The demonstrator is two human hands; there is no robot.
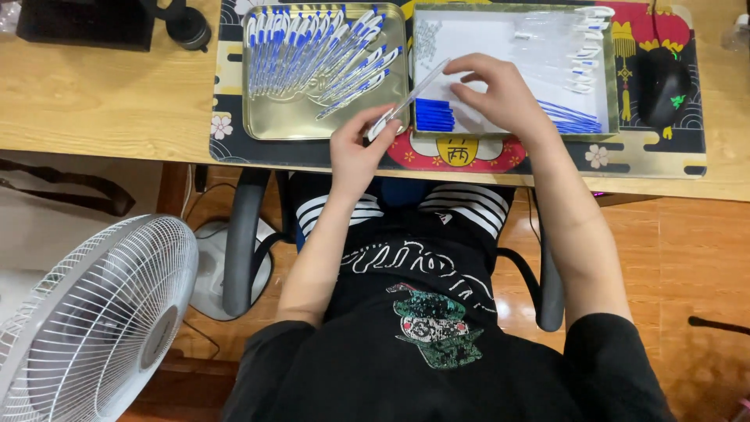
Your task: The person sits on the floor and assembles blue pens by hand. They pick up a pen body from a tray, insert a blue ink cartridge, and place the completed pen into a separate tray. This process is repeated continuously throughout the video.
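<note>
Bent left hand (355,152) (grip on pen (406,101))

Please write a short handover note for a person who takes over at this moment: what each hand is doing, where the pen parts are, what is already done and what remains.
Left hand: holds a clear pen barrel by its lower end, angled up over the gap between the two trays.
Right hand: holds nothing, fingers down in the right tray near the blue refills.
Right tray also holds more blue refills, clear barrels and white caps along its right side.
Done: many assembled blue-and-white pens lie in the left metal tray.
Left: the held barrel is without a refill; loose parts remain.
</note>
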